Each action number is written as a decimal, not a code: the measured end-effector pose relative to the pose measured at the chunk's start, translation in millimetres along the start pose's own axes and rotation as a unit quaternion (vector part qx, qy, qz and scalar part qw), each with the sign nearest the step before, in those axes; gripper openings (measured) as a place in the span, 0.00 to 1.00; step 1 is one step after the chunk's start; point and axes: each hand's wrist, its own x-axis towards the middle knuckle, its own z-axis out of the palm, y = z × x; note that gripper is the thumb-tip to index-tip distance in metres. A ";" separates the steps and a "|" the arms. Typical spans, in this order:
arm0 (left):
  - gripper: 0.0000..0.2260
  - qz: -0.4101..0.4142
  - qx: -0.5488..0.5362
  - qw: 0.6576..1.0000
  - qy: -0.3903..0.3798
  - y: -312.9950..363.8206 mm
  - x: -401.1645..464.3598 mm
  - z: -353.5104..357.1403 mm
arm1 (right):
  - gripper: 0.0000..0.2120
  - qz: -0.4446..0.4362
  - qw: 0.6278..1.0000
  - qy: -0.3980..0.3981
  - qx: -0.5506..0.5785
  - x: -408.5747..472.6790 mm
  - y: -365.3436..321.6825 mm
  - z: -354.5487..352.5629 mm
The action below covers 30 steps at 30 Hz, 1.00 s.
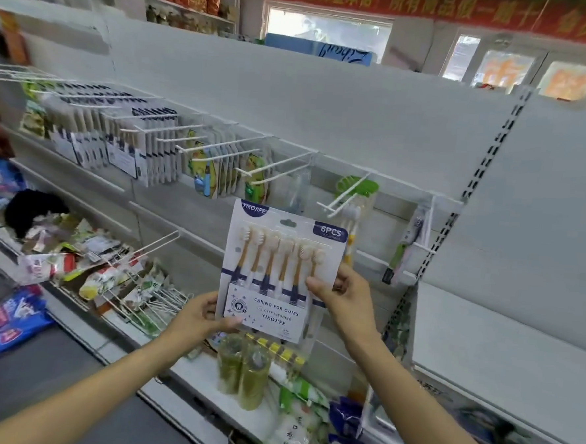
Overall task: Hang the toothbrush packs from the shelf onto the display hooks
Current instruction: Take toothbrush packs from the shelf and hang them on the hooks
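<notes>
Head view. Pack (274, 272) of six toothbrushes held upright in front of the white shelving, below the row of hooks (274, 167). Left hand (202, 315) pinches the pack's lower left corner, thumb on the front of the card. Right hand (340, 293) grips the right edge at mid-height, fingers curled round it. Pack's top slot sits lower than the nearest hook, not on it. More packs (145, 147) hang on hooks at left. Loose goods (87, 260) lie on the shelf (203, 377) below.

Both arms reach forward, left hand (199, 314) and right hand (340, 295) pinching.
</notes>
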 end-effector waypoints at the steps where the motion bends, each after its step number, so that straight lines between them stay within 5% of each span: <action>1: 0.37 0.001 0.001 1.000 -0.002 0.0 1.4 -10.2 | 0.12 -0.002 1.000 -0.001 0.000 3.4 0.5 9.9; 6: 0.17 0.003 0.010 1.000 -0.020 -3.0 14.4 -62.4 | 0.12 0.004 1.000 0.007 0.002 22.8 6.2 65.6; 11: 0.29 0.008 0.006 0.999 -0.038 -13.8 39.2 -140.2 | 0.11 0.001 0.999 0.026 -0.028 45.7 10.5 138.5; 16: 0.14 0.014 0.016 0.998 -0.059 -11.3 63.6 -219.3 | 0.10 0.004 0.998 0.062 -0.031 71.0 9.6 218.3; 30: 0.19 0.018 0.015 0.996 -0.089 -27.9 118.6 -381.8 | 0.13 0.012 0.993 0.102 -0.051 134.5 22.6 372.6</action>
